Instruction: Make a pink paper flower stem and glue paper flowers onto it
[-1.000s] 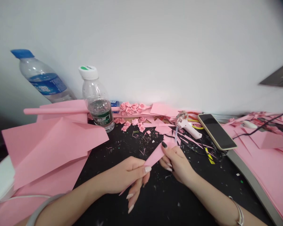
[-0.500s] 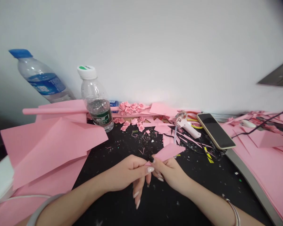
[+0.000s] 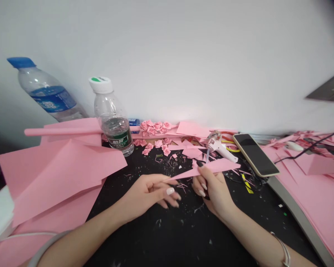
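On clear bottle (image 3: 108, 104), I read two big white Chinese characters (image 3: 120, 141), seemingly 怡寶, on dark green label (image 3: 121, 138); smaller white line beneath, too small for me to make out; on its white cap (image 3: 101, 87), plain green mark (image 3: 95, 79); on tilted bottle (image 3: 38, 79) to my left, blue label (image 3: 54, 99) with white logo (image 3: 48, 105), too blurred for me; on yellow tag (image 3: 247, 184) near phone (image 3: 255, 154), dark marks I cannot read

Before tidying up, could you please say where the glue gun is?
In the head view, the glue gun lies right of centre, left of the phone, beyond the right hand.
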Available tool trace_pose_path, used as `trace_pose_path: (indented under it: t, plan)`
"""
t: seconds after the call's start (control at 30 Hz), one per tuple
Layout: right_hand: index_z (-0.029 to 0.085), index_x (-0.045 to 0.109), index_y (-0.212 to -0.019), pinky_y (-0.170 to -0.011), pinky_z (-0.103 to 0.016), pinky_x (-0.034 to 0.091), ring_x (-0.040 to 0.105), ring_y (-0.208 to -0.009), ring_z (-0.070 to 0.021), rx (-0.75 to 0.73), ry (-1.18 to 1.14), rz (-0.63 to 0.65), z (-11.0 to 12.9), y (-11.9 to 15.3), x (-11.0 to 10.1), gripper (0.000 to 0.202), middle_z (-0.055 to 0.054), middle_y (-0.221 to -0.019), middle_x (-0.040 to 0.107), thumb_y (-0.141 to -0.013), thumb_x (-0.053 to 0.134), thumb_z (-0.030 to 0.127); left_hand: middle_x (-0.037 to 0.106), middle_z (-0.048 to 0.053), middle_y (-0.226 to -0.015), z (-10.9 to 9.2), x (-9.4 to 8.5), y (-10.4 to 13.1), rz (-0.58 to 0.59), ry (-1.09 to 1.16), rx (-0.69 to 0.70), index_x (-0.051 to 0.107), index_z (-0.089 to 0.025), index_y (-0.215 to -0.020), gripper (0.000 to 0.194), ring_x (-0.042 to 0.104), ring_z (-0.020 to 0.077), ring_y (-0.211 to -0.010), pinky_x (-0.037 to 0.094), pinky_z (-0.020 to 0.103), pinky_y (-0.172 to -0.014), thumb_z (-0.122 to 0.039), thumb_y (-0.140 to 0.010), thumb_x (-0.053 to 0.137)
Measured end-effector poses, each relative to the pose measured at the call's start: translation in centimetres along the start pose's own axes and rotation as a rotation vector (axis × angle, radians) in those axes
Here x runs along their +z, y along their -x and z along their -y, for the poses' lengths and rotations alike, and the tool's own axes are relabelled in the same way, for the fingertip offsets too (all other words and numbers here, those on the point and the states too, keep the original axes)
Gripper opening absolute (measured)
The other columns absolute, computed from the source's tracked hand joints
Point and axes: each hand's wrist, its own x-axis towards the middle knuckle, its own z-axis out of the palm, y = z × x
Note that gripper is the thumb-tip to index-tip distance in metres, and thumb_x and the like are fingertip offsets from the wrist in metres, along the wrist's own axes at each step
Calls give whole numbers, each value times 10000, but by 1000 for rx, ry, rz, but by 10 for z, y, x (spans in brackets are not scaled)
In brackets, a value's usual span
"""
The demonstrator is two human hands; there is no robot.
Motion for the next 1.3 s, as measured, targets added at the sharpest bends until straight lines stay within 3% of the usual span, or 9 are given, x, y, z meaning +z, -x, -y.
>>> trace_pose_path:
  t: [0.07,0.17,0.47,0.63,0.83,1.3]
  plan:
    - [188,351,-441,-359,-209,169,263,-305,-35,18,-64,-45,3,-2,0,462,67,-349,348,-812,579,342,727,104,-988,-2,1,0,-121,-9,44,614,-146,-1083,331,704,207,-827,554,265,-667,-289,-790,665]
    - [180,373,-440,-353,-202,173,278,-296,-35,48,-104,-57,4,-3,0,448,58,-346,373,-805,582,332,724,105,-1002,-4,1,0,-221,-16,80,630,-140,-1049,296,693,224,-890,565,287,-704,-298,-800,652]
    - [170,395,-443,-353,-193,190,299,-295,-35,64,-119,-62,1,-2,2,449,47,-347,399,-823,568,335,751,56,-888,-2,0,-3,-318,-30,135,699,-153,-904,183,688,220,-910,575,265,-721,-270,-764,685]
    - [170,403,-446,-353,-196,197,317,-296,-38,80,-131,-62,-1,-1,3,445,45,-353,413,-815,582,344,753,44,-895,-1,0,-2,-300,29,128,710,-165,-904,192,689,212,-912,575,248,-723,-203,-716,726]
    - [166,435,-465,-349,-203,184,340,-318,-49,102,-134,-19,-5,2,5,431,30,-390,457,-810,593,371,753,48,-889,-1,0,-2,-312,70,92,707,-174,-925,193,699,198,-882,572,231,-709,-269,-757,705]
    - [165,447,-472,-327,-192,179,353,-310,-57,147,-131,-18,-11,3,5,429,29,-402,465,-807,591,391,751,59,-784,-2,-2,-2,-284,-79,48,698,-144,-828,156,712,186,-778,556,229,-676,-287,-766,685]
